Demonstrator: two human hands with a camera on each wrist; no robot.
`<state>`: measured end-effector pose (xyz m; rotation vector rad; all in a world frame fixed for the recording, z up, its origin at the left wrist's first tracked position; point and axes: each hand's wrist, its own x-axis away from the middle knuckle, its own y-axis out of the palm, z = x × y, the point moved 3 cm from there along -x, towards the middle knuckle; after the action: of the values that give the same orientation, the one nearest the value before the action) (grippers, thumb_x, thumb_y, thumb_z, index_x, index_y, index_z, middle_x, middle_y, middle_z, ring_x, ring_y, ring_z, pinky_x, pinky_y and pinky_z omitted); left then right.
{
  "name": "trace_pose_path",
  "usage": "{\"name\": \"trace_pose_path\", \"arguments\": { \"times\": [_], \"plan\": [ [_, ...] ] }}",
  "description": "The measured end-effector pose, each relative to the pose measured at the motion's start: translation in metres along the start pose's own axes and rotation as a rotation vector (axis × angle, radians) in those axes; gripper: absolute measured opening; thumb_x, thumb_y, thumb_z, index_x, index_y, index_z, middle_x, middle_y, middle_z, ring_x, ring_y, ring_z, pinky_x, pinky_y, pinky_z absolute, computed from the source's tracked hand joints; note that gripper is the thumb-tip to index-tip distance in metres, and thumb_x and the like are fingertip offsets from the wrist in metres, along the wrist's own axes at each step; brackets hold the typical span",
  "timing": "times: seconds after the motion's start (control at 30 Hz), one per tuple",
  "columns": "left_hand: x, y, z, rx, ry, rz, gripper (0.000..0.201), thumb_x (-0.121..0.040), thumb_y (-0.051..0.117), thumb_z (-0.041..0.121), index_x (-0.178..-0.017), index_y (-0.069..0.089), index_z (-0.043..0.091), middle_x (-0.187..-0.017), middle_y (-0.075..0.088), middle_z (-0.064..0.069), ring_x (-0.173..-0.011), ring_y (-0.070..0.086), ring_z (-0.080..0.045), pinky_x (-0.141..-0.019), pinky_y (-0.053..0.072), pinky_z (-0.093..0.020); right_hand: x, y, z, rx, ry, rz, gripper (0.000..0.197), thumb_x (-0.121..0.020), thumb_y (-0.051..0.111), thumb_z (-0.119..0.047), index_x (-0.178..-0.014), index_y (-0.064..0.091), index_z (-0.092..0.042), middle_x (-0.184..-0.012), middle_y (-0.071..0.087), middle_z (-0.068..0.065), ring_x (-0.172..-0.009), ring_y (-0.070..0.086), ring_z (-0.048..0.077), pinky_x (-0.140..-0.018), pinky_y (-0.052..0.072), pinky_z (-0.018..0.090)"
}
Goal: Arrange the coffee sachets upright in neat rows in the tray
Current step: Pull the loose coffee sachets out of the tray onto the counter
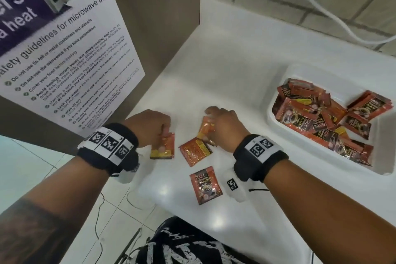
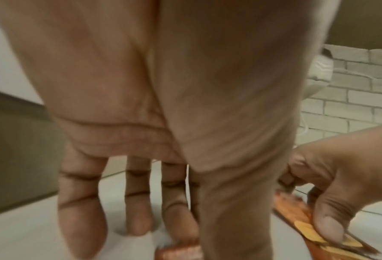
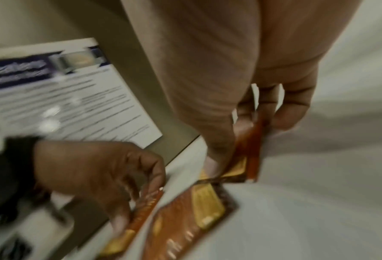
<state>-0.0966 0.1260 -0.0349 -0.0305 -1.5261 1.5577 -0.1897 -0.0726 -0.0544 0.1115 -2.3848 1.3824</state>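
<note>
Nearest us, one sachet (image 1: 205, 185) lies face up on the counter (image 1: 235, 70), short of both hands and touched by neither. Just beyond it a second loose sachet (image 1: 195, 152) lies face down, beside our right fingers. Our left hand (image 1: 150, 127) pinches a sachet (image 1: 162, 147) by its top edge, the packet hanging below the fingertips; our right hand (image 1: 226, 127) has thumb and fingers closed on another sachet (image 1: 206, 127), lifted on edge off the counter. Farther out, well to the right of the right fingers, the tray (image 1: 278, 92) holds a jumbled heap of sachets (image 1: 321, 122), none standing in rows.

We judge this the gathering step: loose packets are being collected before going to the tray. Next, the held ones need squaring together and carrying right.

The right wrist view shows the right thumb (image 3: 214, 158) pressing the packet's face, hidden from the head camera. Only the head view shows the tray.
</note>
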Motion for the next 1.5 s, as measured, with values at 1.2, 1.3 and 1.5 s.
{"name": "trace_pose_path", "arguments": {
  "times": [1.2, 1.3, 1.5],
  "plan": [
    [-0.038, 0.017, 0.131, 0.088, 0.453, -0.164, 0.057, -0.09, 0.066, 0.015, -0.141, 0.05, 0.037, -0.089, 0.05, 0.011, -0.083, 0.052, -0.006, -0.084, 0.047, -0.026, 0.124, -0.016, 0.047, -0.269, -0.312, -0.026, 0.02, -0.082, 0.08, -0.013, -0.094, 0.068, -0.023, -0.1, 0.061, -0.013, -0.087, 0.056, 0.0, -0.075, 0.043, 0.01],
    [-0.04, 0.029, 0.144, 0.087, 0.446, -0.104, 0.058, -0.085, 0.067, 0.008, -0.133, 0.055, 0.037, -0.104, 0.04, 0.01, -0.093, 0.055, -0.014, -0.085, 0.052, -0.033, 0.136, -0.058, 0.077, -0.369, -0.124, 0.179, 0.03, -0.079, 0.083, -0.012, -0.099, 0.066, -0.027, -0.099, 0.064, -0.015, -0.088, 0.062, 0.001, -0.074, 0.046, 0.011],
    [-0.038, 0.031, 0.153, 0.068, 0.383, -0.082, 0.022, -0.089, 0.065, 0.007, -0.097, 0.058, 0.027, -0.112, 0.045, 0.008, -0.099, 0.058, -0.015, -0.084, 0.055, -0.034, 0.146, -0.108, 0.144, -0.526, 0.232, 0.799, 0.041, -0.087, 0.072, -0.007, -0.122, 0.052, -0.017, -0.103, 0.062, -0.02, -0.099, 0.06, -0.013, -0.07, 0.037, -0.004]
  ]
}}
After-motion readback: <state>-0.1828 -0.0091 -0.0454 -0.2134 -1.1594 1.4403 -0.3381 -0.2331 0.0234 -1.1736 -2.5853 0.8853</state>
